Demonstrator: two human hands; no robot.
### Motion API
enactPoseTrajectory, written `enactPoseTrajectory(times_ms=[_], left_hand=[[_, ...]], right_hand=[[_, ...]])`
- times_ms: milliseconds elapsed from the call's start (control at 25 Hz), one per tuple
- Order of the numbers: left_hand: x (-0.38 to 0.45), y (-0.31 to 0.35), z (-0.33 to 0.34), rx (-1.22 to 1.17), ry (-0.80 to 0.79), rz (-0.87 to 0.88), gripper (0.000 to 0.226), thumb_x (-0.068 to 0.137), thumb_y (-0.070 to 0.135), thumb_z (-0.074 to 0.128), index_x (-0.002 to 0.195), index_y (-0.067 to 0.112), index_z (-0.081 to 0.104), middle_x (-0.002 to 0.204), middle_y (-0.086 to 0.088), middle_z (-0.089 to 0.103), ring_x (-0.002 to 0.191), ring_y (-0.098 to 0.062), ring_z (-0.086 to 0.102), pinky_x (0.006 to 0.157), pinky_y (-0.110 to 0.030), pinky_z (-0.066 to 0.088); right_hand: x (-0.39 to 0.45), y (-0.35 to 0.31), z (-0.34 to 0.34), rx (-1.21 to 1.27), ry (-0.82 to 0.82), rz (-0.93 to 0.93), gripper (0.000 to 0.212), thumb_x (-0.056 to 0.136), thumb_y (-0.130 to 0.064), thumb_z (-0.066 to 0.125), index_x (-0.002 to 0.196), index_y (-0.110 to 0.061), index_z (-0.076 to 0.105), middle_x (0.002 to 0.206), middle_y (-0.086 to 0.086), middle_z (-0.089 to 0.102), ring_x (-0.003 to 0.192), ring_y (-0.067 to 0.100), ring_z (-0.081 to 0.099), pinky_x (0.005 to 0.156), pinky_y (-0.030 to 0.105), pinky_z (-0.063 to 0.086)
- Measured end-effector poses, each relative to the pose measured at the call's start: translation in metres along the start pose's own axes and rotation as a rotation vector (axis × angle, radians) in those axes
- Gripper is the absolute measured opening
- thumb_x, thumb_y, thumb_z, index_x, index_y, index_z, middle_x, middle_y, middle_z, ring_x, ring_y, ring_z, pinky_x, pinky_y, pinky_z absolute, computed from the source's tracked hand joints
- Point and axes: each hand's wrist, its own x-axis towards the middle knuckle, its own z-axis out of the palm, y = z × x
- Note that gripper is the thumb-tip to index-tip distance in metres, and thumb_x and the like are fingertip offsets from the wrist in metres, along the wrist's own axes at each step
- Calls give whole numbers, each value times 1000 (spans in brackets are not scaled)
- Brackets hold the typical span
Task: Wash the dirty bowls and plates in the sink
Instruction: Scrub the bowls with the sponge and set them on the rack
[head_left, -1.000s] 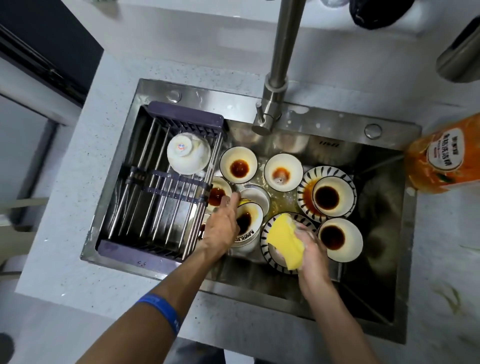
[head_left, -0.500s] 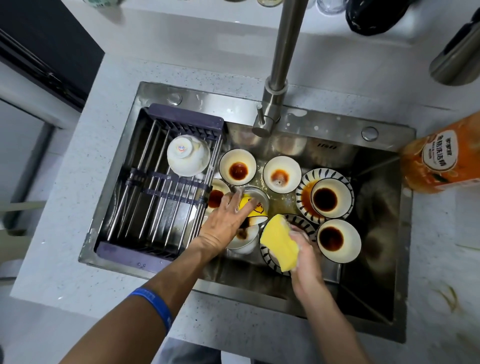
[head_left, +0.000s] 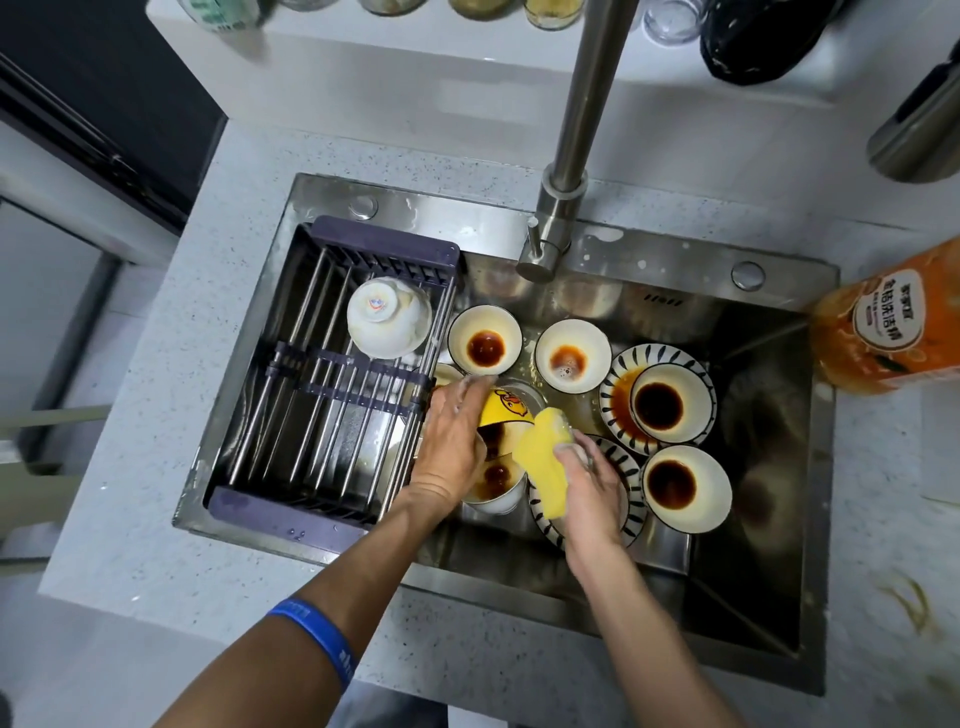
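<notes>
Sponge (head_left: 543, 460) pinched in right hand (head_left: 592, 486) touches yellow bowl (head_left: 504, 413) gripped by left hand (head_left: 449, 436).

Blue wristband (head_left: 318, 640), bare forearms

A steel faucet (head_left: 574, 156) stands behind the grip. An orange detergent bottle (head_left: 888, 327) lies on the speckled table (head_left: 156, 493), far right of the grip. On the shelf (head_left: 415, 57) far behind the grip stand jars (head_left: 550, 10) and a glass (head_left: 670, 21), with a black cloth (head_left: 758, 36) beside them.
</notes>
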Motion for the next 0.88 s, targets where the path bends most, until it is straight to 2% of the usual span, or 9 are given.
enactPoseTrajectory(times_ms=[120, 320, 440, 520, 600, 680, 760, 800, 880], left_hand=[[-3, 2, -1, -102, 77, -4, 76, 62, -3, 42, 138, 3, 46, 127, -19, 50, 108, -36, 46, 99, -52, 42], [6, 7, -11, -48, 137, 74, 66, 71, 34, 44, 136, 20, 45, 125, -14, 48, 104, -31, 45, 92, -45, 40], [10, 6, -12, 68, 138, 187, 67, 74, 47, 51, 137, 23, 43, 127, -13, 50, 105, -31, 47, 91, -42, 39], [12, 11, -13, 29, 115, 48, 66, 75, 42, 53, 138, 23, 43, 129, -10, 53, 107, -26, 44, 91, -37, 34], [15, 20, -11, -186, 1, -259, 63, 78, 31, 50, 141, 27, 43, 138, -5, 52, 117, -22, 41, 100, -35, 32], [17, 37, -8, -435, -102, -466, 47, 92, 30, 48, 138, 36, 44, 143, -1, 47, 130, -20, 39, 109, -38, 34], [21, 55, -6, -723, -115, -559, 35, 99, 19, 46, 127, 38, 52, 131, 2, 53, 127, -18, 46, 102, -31, 42], [23, 62, -9, -826, -101, -568, 40, 99, 11, 43, 124, 40, 53, 125, 4, 54, 123, -15, 50, 96, -25, 46], [28, 63, -15, -858, -78, -574, 47, 97, 4, 42, 125, 39, 56, 124, 8, 52, 119, -8, 50, 93, -18, 45]], right_hand=[[-1, -7, 14, 29, -49, -93, 31, 89, -6, 66, 105, -33, 66, 106, -5, 69, 97, 11, 65, 75, 17, 49], [0, -9, 23, 165, -92, -109, 39, 90, 0, 64, 118, -26, 64, 115, -1, 69, 105, 13, 65, 90, 27, 52], [7, -12, 25, 234, -69, -77, 38, 89, -1, 64, 114, -30, 66, 120, 3, 68, 109, 18, 65, 94, 33, 52], [10, -14, 24, 229, -75, -65, 37, 89, -3, 66, 109, -35, 66, 119, 1, 67, 107, 18, 64, 90, 32, 52], [8, -14, 21, 77, -95, -150, 35, 88, -4, 66, 106, -33, 60, 115, 0, 62, 103, 18, 61, 79, 25, 50], [4, -15, 18, -158, -92, -369, 31, 83, -2, 70, 102, -24, 56, 112, 0, 58, 102, 16, 58, 72, 19, 48], [11, -22, 14, -462, -88, -754, 27, 74, 2, 75, 93, -12, 62, 111, -2, 59, 104, 17, 58, 75, 21, 50], [17, -29, 10, -674, -123, -947, 26, 70, 4, 77, 91, -9, 66, 113, -1, 61, 107, 19, 57, 80, 27, 51], [27, -41, 7, -1135, -256, -1128, 30, 67, 3, 78, 95, -8, 72, 117, 1, 64, 113, 24, 53, 91, 39, 52]])
